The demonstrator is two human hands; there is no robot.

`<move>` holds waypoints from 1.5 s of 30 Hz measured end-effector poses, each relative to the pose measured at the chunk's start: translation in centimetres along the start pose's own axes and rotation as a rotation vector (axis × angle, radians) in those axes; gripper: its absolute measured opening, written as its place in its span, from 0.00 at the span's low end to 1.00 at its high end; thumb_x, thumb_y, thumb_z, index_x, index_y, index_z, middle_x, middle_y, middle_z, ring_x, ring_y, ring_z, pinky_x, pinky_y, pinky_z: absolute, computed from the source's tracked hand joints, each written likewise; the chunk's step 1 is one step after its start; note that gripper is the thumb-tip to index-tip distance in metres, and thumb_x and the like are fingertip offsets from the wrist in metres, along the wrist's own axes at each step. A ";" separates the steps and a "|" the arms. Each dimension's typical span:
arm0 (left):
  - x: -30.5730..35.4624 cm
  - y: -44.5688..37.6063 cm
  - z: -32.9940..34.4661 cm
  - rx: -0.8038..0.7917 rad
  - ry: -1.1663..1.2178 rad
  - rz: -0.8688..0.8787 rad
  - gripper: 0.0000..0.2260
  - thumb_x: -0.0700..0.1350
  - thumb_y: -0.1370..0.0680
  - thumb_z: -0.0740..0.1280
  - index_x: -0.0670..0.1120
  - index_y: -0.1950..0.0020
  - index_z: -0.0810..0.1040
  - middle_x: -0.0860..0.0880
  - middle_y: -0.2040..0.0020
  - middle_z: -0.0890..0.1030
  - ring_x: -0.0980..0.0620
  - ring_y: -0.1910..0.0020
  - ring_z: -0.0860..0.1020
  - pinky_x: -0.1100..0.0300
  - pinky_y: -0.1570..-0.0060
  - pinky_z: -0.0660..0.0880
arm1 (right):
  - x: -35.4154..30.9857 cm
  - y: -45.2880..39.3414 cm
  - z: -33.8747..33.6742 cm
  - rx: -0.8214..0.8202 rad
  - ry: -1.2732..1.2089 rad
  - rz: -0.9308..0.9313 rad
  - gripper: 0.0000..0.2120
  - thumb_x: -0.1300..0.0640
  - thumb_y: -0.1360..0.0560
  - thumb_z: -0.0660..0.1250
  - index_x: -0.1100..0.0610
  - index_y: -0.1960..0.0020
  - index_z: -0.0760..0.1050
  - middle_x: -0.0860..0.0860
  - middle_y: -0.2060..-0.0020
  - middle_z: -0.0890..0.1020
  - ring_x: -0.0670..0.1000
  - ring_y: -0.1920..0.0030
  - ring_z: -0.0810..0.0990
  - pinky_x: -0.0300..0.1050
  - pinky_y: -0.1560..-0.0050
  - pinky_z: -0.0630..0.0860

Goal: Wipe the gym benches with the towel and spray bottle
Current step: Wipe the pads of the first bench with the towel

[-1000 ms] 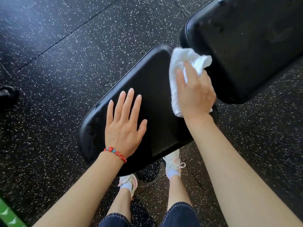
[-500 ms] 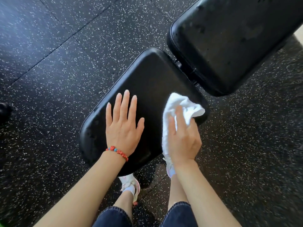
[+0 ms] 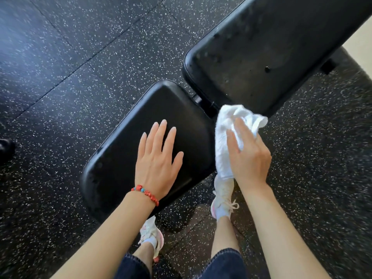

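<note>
A black padded bench seat point(image 3: 124, 150) lies below me, with the longer black back pad point(image 3: 261, 57) angled up to the right of it. My left hand point(image 3: 157, 164), with a red bead bracelet at the wrist, lies flat on the seat with fingers spread. My right hand point(image 3: 248, 158) grips a crumpled white towel point(image 3: 223, 137) at the seat's right edge, close to the gap between the two pads. No spray bottle is in view.
Black rubber floor tiles point(image 3: 80, 57) with white speckles surround the bench. My feet in white sneakers point(image 3: 222, 198) stand just beneath the seat's near edge. A dark object point(image 3: 5, 149) sits at the far left edge. A pale floor strip point(image 3: 360, 37) shows at the upper right.
My right hand drew the towel from the far end of the seat back along its right side, and now holds it slightly further up by the gap. The left hand stayed flat.
</note>
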State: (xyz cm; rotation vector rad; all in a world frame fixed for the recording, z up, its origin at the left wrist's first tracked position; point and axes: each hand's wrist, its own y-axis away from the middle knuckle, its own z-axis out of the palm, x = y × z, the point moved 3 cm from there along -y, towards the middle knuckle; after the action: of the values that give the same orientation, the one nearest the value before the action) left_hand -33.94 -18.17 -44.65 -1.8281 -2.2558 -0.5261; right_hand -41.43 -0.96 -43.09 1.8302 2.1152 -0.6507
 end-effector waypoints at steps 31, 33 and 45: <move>3.5 -6.6 5.6 0.331 -0.118 -0.279 0.22 0.48 0.21 0.55 0.40 0.29 0.64 0.42 0.28 0.65 0.44 0.28 0.60 0.45 0.29 0.53 | -4.2 -16.6 10.7 0.108 0.303 -0.559 0.15 0.48 0.30 0.69 0.57 0.51 0.82 0.55 0.70 0.79 0.53 0.73 0.77 0.42 0.75 0.72; 3.4 -6.6 5.7 0.330 -0.120 -0.278 0.22 0.48 0.21 0.55 0.40 0.29 0.65 0.42 0.28 0.65 0.44 0.28 0.60 0.45 0.29 0.53 | -3.7 -16.1 10.2 0.127 0.300 -0.555 0.15 0.47 0.29 0.68 0.56 0.50 0.82 0.54 0.72 0.78 0.53 0.74 0.76 0.43 0.74 0.73; 3.4 -6.6 5.6 0.300 -0.116 -0.279 0.23 0.49 0.21 0.54 0.40 0.28 0.63 0.42 0.27 0.64 0.44 0.27 0.58 0.45 0.29 0.53 | -0.5 -13.7 7.8 -0.008 0.299 -0.589 0.18 0.47 0.27 0.65 0.60 0.48 0.81 0.56 0.71 0.77 0.54 0.73 0.75 0.43 0.74 0.73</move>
State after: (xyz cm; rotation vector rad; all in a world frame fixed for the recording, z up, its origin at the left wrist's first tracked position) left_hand -40.67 -14.11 -49.54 -1.4447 -2.5212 -0.1109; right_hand -55.46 -6.65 -47.40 1.3518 2.8861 -0.5033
